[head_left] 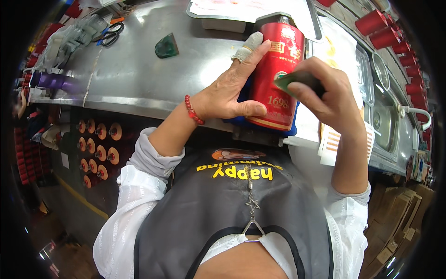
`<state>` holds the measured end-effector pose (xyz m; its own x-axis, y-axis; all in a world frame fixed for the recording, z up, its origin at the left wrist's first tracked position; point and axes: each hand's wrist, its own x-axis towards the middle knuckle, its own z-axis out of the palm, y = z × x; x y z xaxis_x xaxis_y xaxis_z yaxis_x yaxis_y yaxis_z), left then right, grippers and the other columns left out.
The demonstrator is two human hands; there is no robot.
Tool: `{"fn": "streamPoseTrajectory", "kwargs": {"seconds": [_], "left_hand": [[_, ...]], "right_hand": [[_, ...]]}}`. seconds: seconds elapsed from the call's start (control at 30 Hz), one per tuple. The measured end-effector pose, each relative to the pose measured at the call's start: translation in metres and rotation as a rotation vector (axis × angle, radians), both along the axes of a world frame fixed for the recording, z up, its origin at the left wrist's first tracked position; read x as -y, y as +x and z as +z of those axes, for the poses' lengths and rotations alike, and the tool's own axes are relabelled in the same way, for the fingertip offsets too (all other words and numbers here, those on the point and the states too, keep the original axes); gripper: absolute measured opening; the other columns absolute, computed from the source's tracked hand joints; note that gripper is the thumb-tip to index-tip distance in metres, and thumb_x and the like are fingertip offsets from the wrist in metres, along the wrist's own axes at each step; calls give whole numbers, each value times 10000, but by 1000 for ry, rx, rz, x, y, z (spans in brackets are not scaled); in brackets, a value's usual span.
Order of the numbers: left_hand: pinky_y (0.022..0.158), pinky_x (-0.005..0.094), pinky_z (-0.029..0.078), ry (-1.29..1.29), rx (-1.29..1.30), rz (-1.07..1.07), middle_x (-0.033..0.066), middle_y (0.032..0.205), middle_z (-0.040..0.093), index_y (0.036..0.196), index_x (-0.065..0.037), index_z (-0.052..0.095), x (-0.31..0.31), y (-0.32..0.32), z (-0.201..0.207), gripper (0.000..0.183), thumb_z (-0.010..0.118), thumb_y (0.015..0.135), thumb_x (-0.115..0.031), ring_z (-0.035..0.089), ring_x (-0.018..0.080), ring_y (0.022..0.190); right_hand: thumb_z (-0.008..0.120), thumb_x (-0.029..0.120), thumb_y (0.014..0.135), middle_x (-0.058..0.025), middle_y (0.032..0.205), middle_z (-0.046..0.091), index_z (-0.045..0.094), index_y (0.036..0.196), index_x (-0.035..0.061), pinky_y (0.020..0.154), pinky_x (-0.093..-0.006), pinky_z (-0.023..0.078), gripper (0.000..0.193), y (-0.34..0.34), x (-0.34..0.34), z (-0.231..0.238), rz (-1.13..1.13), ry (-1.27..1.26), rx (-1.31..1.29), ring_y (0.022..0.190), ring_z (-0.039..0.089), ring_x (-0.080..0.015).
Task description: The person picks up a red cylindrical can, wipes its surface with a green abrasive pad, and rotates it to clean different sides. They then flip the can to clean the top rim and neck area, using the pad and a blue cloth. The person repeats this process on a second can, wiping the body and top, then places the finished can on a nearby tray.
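Note:
A red cylindrical bottle [280, 56] with gold lettering and a clear neck lies on a blue cloth [239, 120] near the counter's front edge. My left hand [223, 95] grips its left side, thumb across the lower part and fingers along the flank. A pale cover wraps one fingertip. In my right hand [332, 93] is a flat dark-green scraper [302, 79], pinched between thumb and fingers. Its edge rests against the bottle's front, at a small round green-and-white mark partly hidden by it. Another green flat piece [166, 46] lies on the metal counter to the left.
Scissors [111, 34] and a purple bottle-like object [53, 82] are at the counter's left. White sheets on a tray [223, 7] lie beyond the bottle. A sink [384, 125] with a tap stands right. Red bottles [371, 22] line the far right; more stand below left.

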<state>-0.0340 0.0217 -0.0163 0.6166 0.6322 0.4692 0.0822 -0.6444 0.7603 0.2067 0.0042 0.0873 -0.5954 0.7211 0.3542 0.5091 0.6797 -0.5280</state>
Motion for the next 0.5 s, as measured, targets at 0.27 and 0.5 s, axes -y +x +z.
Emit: {"fn": "streamPoseTrajectory", "kwargs": {"seconds": [0.27, 0.5], "left_hand": [[1066, 487, 387, -70, -515, 643, 234, 1347, 558, 1445, -97, 488, -28, -89, -20, 657, 639, 920, -462, 496, 392, 1259], [1059, 522, 420, -71, -839, 839, 278, 1297, 521, 1470, -114, 429, -68, -139, -13, 799, 751, 807, -420, 460, 472, 1230]], "right_hand": [[723, 147, 869, -142, 744, 626, 609, 897, 34, 646, -406, 499, 163, -31, -29, 31, 190, 86, 250, 703, 642, -315], [761, 137, 684, 7, 673, 505, 653, 855, 172, 661, -417, 387, 205, -25, -37, 4, -57, 610, 276, 657, 549, -182]]}}
